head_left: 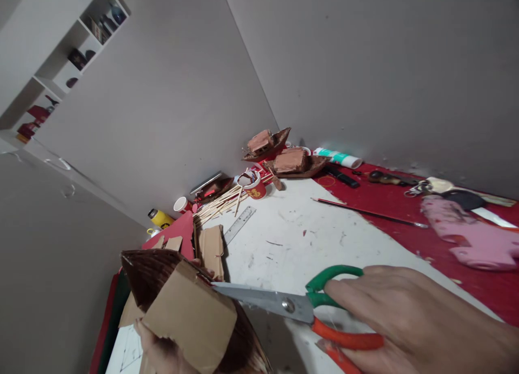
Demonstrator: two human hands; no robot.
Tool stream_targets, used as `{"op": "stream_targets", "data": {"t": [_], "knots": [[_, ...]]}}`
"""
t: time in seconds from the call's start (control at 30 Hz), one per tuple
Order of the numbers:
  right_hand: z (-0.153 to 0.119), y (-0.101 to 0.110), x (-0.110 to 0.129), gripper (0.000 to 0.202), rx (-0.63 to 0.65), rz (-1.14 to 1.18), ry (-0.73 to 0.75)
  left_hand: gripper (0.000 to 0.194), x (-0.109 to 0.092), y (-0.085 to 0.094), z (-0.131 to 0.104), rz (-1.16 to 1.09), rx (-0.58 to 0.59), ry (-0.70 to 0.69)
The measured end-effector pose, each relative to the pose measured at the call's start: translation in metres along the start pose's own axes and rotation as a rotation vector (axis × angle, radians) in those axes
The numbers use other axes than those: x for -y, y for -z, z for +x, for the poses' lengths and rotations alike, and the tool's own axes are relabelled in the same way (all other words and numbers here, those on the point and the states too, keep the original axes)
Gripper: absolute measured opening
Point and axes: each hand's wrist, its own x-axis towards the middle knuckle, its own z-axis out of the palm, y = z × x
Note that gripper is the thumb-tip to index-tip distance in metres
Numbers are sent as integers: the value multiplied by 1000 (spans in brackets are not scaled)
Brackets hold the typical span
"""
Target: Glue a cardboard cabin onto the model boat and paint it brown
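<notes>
My right hand (405,314) is closed round the green and orange handles of the scissors (279,304). The scissor tips touch the upper edge of a bent cardboard piece (194,314), which sits across the brown model boat (150,271). Below at the left, my left hand (160,352) grips the cardboard and the boat from underneath, its thumb against the cardboard's lower edge. More fingertips show behind the boat's far edge. The boat is tilted, its pointed end to the upper left.
Two finished-looking boats (294,162) stand at the back corner beside a red paper cup (256,189) and wooden sticks (217,204). A ruler (240,224) lies on the white board (284,239). A pencil (368,212) and pink glue gun (478,239) lie on the right.
</notes>
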Motion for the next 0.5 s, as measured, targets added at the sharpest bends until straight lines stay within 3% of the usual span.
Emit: {"op": "stream_targets", "data": {"t": [0.1, 0.17, 0.37, 0.43, 0.5], "knots": [[0, 0, 0, 22, -9, 30, 12, 33, 11, -2, -5, 10, -111, -214], [0, -1, 0, 22, -18, 38, 10, 30, 17, 0, -4, 33, -133, -272], [0, -3, 0, 21, -36, -41, -21, 27, 19, 6, -2, -30, -147, -241], [2, 0, 2, 21, -49, -86, -28, 29, 14, 2, -7, -26, -138, -159], [5, 2, 4, 21, -58, -108, -45, 34, 8, -4, -15, 9, -46, -43]]}}
